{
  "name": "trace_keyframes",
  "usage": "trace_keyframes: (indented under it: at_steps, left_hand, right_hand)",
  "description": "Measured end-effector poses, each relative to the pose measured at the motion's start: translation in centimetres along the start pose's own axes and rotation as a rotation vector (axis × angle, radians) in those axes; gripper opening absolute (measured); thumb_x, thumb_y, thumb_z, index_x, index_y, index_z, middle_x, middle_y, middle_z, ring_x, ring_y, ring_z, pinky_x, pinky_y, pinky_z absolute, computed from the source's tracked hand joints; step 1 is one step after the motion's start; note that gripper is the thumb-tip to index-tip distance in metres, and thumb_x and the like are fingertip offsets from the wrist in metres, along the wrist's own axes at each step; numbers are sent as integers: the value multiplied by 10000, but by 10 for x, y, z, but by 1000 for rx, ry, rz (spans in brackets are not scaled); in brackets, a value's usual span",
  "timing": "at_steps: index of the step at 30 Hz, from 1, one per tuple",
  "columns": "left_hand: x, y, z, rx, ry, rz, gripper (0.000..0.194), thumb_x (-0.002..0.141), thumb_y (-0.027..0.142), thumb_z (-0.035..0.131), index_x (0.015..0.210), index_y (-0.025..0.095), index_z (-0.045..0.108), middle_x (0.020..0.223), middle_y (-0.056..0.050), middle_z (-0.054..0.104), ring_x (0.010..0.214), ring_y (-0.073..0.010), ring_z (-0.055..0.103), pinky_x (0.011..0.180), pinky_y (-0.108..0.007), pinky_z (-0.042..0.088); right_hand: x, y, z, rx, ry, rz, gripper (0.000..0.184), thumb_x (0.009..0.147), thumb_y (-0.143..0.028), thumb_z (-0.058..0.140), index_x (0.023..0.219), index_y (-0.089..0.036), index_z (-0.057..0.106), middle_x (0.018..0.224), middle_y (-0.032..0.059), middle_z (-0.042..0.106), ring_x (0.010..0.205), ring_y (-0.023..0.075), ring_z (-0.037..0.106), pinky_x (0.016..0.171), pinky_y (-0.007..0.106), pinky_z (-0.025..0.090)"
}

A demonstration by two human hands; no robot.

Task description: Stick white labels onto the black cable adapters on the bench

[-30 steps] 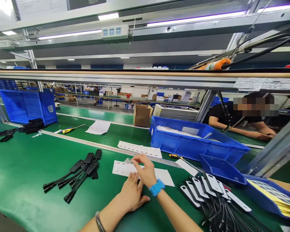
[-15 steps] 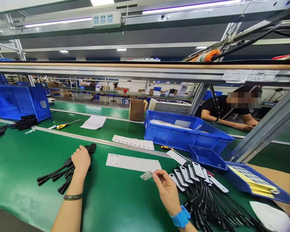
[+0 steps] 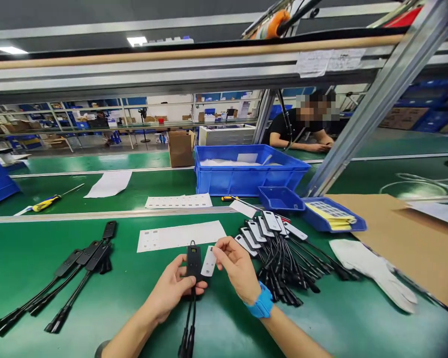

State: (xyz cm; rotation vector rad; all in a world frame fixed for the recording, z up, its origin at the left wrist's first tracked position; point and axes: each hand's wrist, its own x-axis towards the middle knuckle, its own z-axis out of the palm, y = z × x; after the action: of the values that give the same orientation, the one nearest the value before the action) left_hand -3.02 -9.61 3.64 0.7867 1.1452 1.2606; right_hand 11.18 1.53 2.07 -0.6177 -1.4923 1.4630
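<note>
My left hand (image 3: 173, 286) is closed around a small black box with cables (image 3: 193, 262), held upright above the green bench, its two leads hanging down. Between the thumb and fingers of my right hand (image 3: 236, 263) is a white label (image 3: 208, 262), just to the right of the black box. Behind them lies a white label sheet (image 3: 181, 235). Left of my hands are several black cabled boxes (image 3: 87, 254) without white faces. On the right is a pile of similar boxes with white faces (image 3: 267, 228), their black cables (image 3: 281, 263) spread toward me.
A blue bin (image 3: 252, 179) stands at the back, near a small blue tray (image 3: 281, 199) and another tray with yellow sheets (image 3: 330, 214). A white glove (image 3: 373, 273) lies at right. A yellow screwdriver (image 3: 48, 203) is at far left. A co-worker (image 3: 294, 127) sits beyond the slanted metal post (image 3: 373, 99).
My left hand has picked a black cabled box from the left group and brought it to the middle. My right hand has turned the label upright beside it. The view has shifted right and down.
</note>
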Motion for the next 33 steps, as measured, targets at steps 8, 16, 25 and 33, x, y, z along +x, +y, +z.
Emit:
trace_keyframes:
  at_steps: [8, 16, 25, 33]
  left_hand:
    - [-5, 2, 11, -41, -83, -103, 573, 735, 221, 698, 1223, 158, 406, 1004, -132, 648, 938, -255, 654, 846, -365, 492]
    - [-6, 1, 12, -31, -98, -111, 549, 786, 220, 671, 1241, 146, 372, 975, -131, 660, 936, -266, 658, 836, -366, 485]
    - [-7, 0, 15, 59, -97, -83, 585, 812, 374, 672, 1256, 160, 355, 930, -112, 655, 912, -265, 657, 831, -380, 482]
    - [-7, 0, 17, 91, -102, -45, 566, 830, 398, 653, 1247, 153, 359, 942, -125, 648, 908, -250, 655, 814, -349, 487]
  right_hand:
    - [-6, 5, 2, -135, -30, 13, 238, 820, -395, 643, 785, -171, 570, 683, -4, 534, 605, 119, 493, 549, 230, 424]
    - [-10, 3, 3, -173, -61, 33, 203, 824, -365, 635, 791, -173, 579, 644, -14, 529, 567, 113, 500, 512, 220, 422]
    - [-11, -1, 4, -163, -37, 76, 180, 797, -328, 642, 754, -167, 574, 596, -29, 487, 528, 102, 459, 481, 213, 393]
    - [-11, -1, 5, -161, -23, 88, 177, 807, -318, 630, 753, -163, 563, 631, -16, 509, 556, 109, 475, 507, 221, 413]
